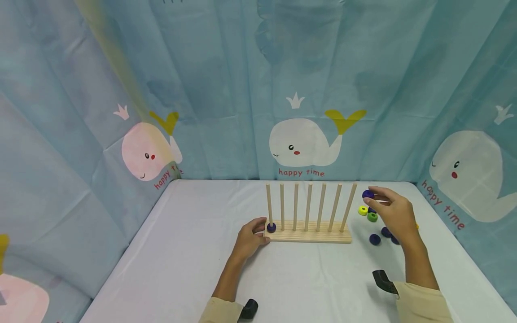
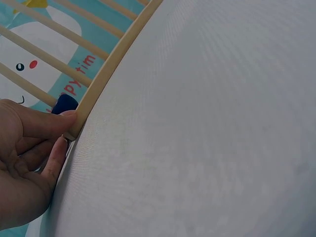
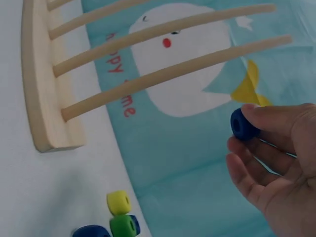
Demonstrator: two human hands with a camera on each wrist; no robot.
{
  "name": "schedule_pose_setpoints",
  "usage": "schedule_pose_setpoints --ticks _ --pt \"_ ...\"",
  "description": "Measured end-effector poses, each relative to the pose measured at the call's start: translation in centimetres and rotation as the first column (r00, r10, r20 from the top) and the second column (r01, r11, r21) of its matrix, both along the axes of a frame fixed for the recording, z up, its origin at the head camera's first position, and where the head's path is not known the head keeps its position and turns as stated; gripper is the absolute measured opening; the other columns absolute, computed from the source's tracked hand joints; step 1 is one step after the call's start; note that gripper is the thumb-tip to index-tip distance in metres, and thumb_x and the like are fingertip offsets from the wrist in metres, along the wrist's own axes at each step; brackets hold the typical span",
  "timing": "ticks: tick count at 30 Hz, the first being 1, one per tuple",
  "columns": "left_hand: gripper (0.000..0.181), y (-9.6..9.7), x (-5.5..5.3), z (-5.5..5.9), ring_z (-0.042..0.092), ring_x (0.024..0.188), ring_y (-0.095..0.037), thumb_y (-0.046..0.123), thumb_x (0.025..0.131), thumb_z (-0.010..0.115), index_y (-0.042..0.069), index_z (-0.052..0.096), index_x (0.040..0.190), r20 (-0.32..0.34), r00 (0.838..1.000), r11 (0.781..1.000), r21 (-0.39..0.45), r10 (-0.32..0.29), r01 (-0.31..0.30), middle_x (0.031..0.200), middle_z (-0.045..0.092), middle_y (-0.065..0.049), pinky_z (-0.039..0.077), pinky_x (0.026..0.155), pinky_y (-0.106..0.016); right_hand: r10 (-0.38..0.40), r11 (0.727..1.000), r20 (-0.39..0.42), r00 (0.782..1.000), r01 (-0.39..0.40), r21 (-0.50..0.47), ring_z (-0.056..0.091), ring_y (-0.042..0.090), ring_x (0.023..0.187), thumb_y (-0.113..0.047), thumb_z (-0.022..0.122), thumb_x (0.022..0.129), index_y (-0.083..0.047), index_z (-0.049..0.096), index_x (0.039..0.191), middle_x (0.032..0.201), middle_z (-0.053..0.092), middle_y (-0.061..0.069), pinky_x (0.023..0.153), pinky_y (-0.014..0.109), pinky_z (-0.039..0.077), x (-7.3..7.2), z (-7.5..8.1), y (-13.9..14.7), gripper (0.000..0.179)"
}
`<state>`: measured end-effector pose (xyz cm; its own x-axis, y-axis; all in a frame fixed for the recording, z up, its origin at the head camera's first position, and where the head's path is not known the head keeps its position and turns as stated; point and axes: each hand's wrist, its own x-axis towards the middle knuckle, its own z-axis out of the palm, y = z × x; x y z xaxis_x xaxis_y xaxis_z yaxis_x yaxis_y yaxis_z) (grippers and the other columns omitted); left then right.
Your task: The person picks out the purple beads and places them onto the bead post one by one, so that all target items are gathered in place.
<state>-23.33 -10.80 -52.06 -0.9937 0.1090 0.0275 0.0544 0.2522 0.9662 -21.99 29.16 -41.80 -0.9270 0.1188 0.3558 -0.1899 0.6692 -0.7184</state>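
A pale wooden base point(image 1: 308, 236) with several upright pegs stands on the white table. One dark blue bead point(image 1: 271, 228) sits at the foot of its leftmost peg. My left hand point(image 1: 248, 240) grips the left end of the base between thumb and fingers. Raised to the right of the rightmost peg point(image 1: 348, 207), my right hand point(image 1: 395, 215) pinches a blue bead point(image 3: 244, 125) between thumb and fingertips. The hole of that bead shows in the right wrist view.
Below the right hand lie loose beads: a yellow one point(image 1: 363, 211), a green one point(image 1: 372, 217) and several dark blue ones point(image 1: 374, 239). A light blue whale-print curtain point(image 1: 226, 112) rises behind and beside the white table point(image 1: 194, 215).
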Motion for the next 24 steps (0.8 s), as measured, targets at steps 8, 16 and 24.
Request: schedule_pose_setpoints --ticks 8,16,24 --pt "0.068 0.0 0.1 0.0 0.064 0.13 -0.04 -0.008 0.081 0.077 -0.001 0.059 0.147 -0.001 1.0 1.0 0.001 0.001 -0.001 0.14 0.066 -0.024 0.059 0.109 -0.045 0.004 1.0 -0.078 0.997 -0.005 -0.016 0.068 0.05 0.117 -0.03 0.069 0.105 -0.002 0.064 0.143 0.13 0.069 0.026 0.081 -0.006 0.044 0.4 1.0 -0.6 0.047" --pt "0.068 0.0 -0.3 -0.1 0.064 0.131 -0.037 -0.007 0.082 0.076 0.002 0.06 0.147 0.018 1.0 1.0 -0.023 0.007 -0.007 0.141 0.066 -0.02 0.058 0.11 -0.041 0.007 1.0 -0.188 0.982 -0.01 -0.015 0.058 -0.014 0.105 -0.025 0.072 0.103 -0.002 0.068 0.139 0.127 0.07 0.02 0.088 -0.005 0.045 0.6 2.1 -1.4 0.042" --pt "0.069 -0.1 -0.1 0.1 0.064 0.132 -0.038 -0.007 0.082 0.077 0.002 0.059 0.147 0.027 1.0 1.0 -0.009 0.0 0.0 0.142 0.066 -0.021 0.058 0.11 -0.042 0.007 1.0 -0.218 0.976 -0.013 -0.024 0.052 -0.02 0.104 -0.023 0.073 0.102 -0.002 0.068 0.138 0.127 0.07 0.019 0.09 -0.004 0.045 1.1 2.8 -2.0 0.042"
